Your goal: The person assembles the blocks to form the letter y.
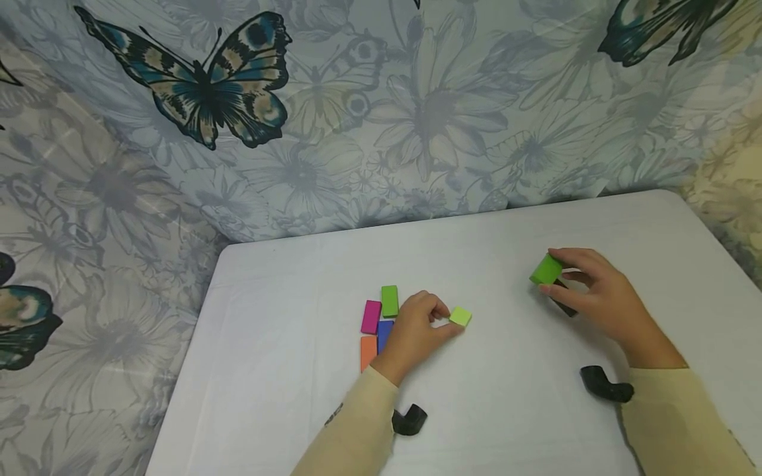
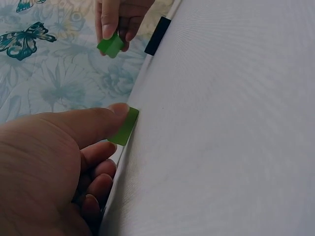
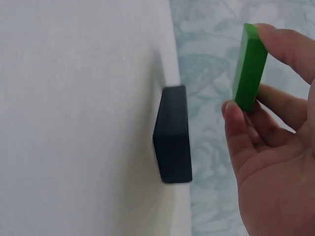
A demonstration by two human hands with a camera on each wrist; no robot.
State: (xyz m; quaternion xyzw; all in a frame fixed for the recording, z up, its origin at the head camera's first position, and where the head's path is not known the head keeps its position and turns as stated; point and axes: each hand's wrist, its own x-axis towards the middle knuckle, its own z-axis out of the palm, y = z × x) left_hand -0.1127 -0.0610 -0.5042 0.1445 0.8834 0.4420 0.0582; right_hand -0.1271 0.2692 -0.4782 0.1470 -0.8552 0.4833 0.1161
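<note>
In the head view, my left hand (image 1: 415, 334) pinches a light green block (image 1: 460, 317) between thumb and fingers, low over the white table. The left wrist view shows this block (image 2: 125, 129) under the thumb, its far part covered. Farther right, my right hand (image 1: 613, 311) holds a green block (image 1: 546, 270) by its ends. That block (image 3: 250, 69) is raised off the table in the right wrist view, apart from a black block (image 3: 173, 135) standing on the tabletop. Right-hand fingers partly cover the black block in the head view.
Left of my left hand lie a green block (image 1: 389, 301), a magenta block (image 1: 371, 317), a blue block (image 1: 383, 332) and an orange block (image 1: 368, 354), close together. The table (image 1: 268, 396) meets a butterfly-patterned wall (image 1: 333, 172) at its back. Black curved pieces (image 1: 411, 420) sit beside both sleeves.
</note>
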